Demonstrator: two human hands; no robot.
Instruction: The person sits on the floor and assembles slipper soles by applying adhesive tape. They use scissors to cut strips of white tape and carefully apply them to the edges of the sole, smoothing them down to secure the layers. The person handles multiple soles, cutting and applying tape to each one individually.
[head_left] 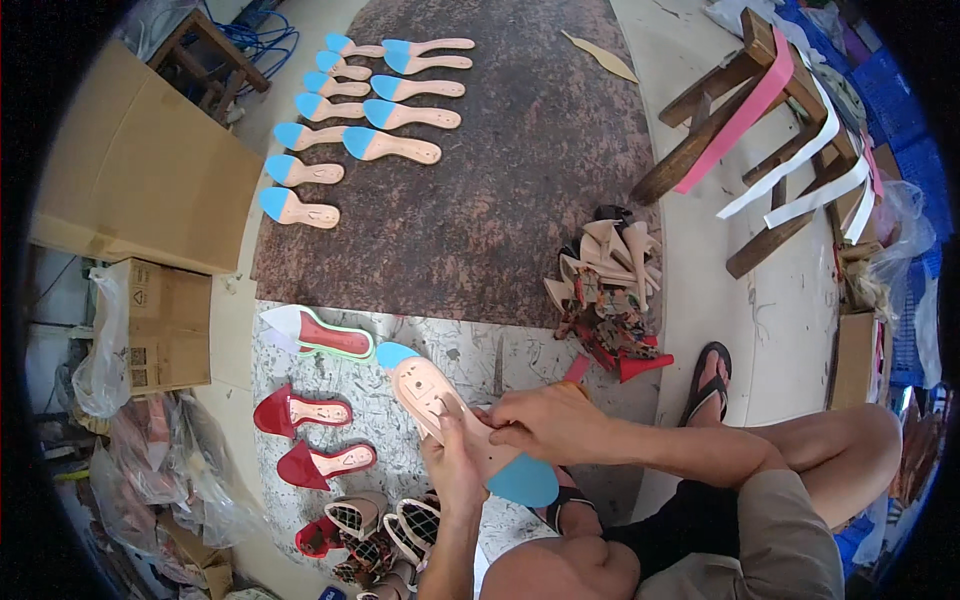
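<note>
A beige shoe insole (419, 388) with a blue toe end slants across the middle of my lap area, its toe toward me. My left hand (456, 462) grips it from below left, thumb lying on its upper face. My right hand (548, 422) is closed at the insole's right edge, fingers and thumb pinched there; what lies between the fingertips is hidden. Another blue tip (396, 354) shows just beyond the heel end, apparently of a second insole underneath. Left of it lies a red-and-white sole piece with a pale green rim (336, 338). Two red mules (318, 411) sit nearer me.
Several blue-tipped insoles (405, 146) lie in rows on the dark mat (530, 220). Heels and patterned shoe parts (604, 290) are heaped at right. Patterned shoes (357, 518) lie near my left forearm. A wooden stool (757, 120) carries pink and white strips; cardboard (140, 165) stands left.
</note>
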